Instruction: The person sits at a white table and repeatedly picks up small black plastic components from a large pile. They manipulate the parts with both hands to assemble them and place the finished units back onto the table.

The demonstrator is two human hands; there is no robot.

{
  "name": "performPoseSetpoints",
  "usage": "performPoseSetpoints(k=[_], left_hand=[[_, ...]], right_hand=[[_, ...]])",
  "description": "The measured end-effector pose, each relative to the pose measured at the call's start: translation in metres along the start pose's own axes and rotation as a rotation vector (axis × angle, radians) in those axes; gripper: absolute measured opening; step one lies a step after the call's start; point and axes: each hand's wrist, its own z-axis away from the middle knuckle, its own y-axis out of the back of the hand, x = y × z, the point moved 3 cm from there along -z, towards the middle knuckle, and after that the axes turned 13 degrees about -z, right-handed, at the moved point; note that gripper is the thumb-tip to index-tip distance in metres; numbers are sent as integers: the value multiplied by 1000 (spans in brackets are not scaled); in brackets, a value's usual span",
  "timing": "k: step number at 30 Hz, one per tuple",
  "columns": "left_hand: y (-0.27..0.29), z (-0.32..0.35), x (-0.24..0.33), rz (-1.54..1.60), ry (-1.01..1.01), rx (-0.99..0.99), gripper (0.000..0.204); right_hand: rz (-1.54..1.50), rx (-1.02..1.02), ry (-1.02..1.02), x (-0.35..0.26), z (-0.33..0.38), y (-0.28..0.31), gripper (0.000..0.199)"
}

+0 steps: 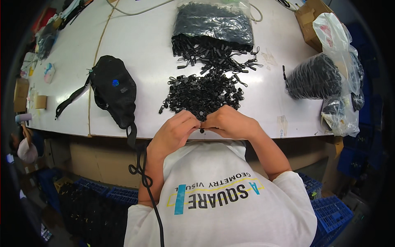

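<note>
Black parts (203,94), white table (150,49), blue crates (331,214)

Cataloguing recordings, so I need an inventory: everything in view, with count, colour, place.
table: one, white, centre
small parts: many, black, before the hands
looped pieces: many, black, beyond them
clear bag: one, black contents, far centre
mesh pouch: one, black, left
wrapped bundle: one, black, right
carton: one, brown, far right
crates: several, blue, low both sides
clutter: uncounted, mixed, far left
co-worker: one, pale top, far left
T-shirt: one, white, wearer's
left hand: one, bare, pinching a black piece
right hand: one, bare, at the same piece
</note>
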Motion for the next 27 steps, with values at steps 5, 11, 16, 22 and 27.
performPoseSetpoints(k=[5, 11, 16, 22, 27], left_hand=[[0, -2, 0, -26, -19, -32, 15], [-1, -5, 0, -18, -56, -87, 17], [1, -5, 2, -7, -73, -122, 17], [8, -7, 3, 47, -71, -144, 15], [14, -9, 10, 50, -102, -184, 12]], right_hand=[[-37, -27, 10, -1, -1, 0, 11], [-110, -60, -16, -2, -1, -1, 10], [-223, -67, 5, 1, -1, -1, 9], [-193, -85, 26, 0, -3, -6, 9], [-487, -184, 66, 6, 0, -2, 13]])
